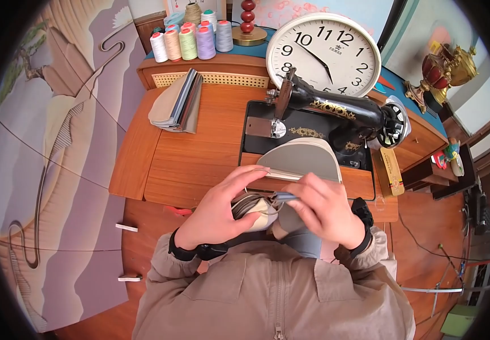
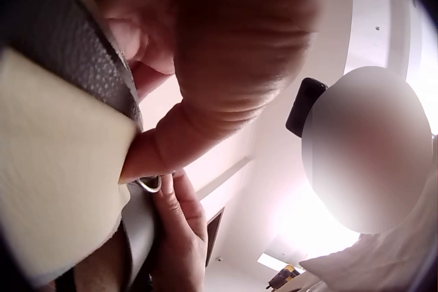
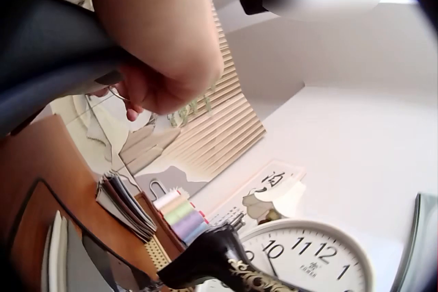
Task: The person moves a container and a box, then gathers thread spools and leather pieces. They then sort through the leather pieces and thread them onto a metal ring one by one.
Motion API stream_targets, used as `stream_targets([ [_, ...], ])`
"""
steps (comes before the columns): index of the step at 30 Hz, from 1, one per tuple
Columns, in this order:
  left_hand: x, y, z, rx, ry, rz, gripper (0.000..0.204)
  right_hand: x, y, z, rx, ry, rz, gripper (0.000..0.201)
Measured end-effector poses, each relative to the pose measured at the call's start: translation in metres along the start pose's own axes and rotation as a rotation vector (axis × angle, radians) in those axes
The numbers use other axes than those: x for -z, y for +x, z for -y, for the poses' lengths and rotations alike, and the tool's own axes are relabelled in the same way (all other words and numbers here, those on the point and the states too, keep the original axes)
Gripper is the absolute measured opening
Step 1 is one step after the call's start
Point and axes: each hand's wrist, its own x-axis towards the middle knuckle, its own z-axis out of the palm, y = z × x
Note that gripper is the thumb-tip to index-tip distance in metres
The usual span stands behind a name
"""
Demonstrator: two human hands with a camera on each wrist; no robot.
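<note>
Nearest the cam: tan jacket [image 1: 276,289], w/ the bundle of swatches [image 1: 244,205] held up in front of it, over the lap, just off the table's near edge. L hand [image 1: 216,208] has a narrow grip on the bundle, thumb pressed on a cream piece [image 2: 61,169], dark strips next to it. R hand [image 1: 325,211] pinches a blue-grey piece [image 1: 286,196] of the same bundle, thumb vs. fingers, also narrow. Small metal ring [image 2: 159,185] shows btwn the hands.

Just beyond the fingers, a rounded grey stack [image 1: 307,156] lies on the wood table [image 1: 171,164], by the front of the black sewing machine [image 1: 335,107]. Yellow box [image 1: 391,170] sits R of the machine; a 2nd swatch stack [image 1: 178,102], multicol., lies well to its L. Further back: thread spools [image 1: 188,44], a red-beaded stand [image 1: 247,20] beside them, & a big round wall-type clock [image 1: 324,54] leaning upright behind the machine.
</note>
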Motion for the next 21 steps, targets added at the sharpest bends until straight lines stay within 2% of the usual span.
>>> stream_targets([
  [1,0.001,0.000,-0.001,0.000,-0.002,0.001,0.071,0.002,0.002,-0.002,-0.002,-0.001,0.001,0.026],
  [3,0.004,0.000,-0.005,-0.048,0.085,0.010,0.072,0.005,0.006,-0.005,-0.234,0.348,0.104,0.020],
  [8,0.010,-0.005,0.005,-0.049,-0.106,0.027,0.071,0.005,0.009,-0.004,-0.283,0.580,0.152,0.018],
  [10,0.012,-0.006,0.009,-0.039,-0.196,0.036,0.070,0.006,0.006,-0.007,-0.335,0.764,0.231,0.025],
  [13,0.012,-0.007,0.009,-0.048,-0.283,0.041,0.070,0.000,0.000,-0.010,-0.319,0.918,0.153,0.031],
  [19,0.008,-0.004,0.004,-0.050,-0.265,0.018,0.070,0.011,-0.006,-0.020,-0.414,1.046,0.267,0.028],
  [21,0.011,-0.001,0.003,-0.075,-0.155,0.023,0.069,0.010,-0.011,-0.024,-0.358,1.002,0.253,0.026],
])
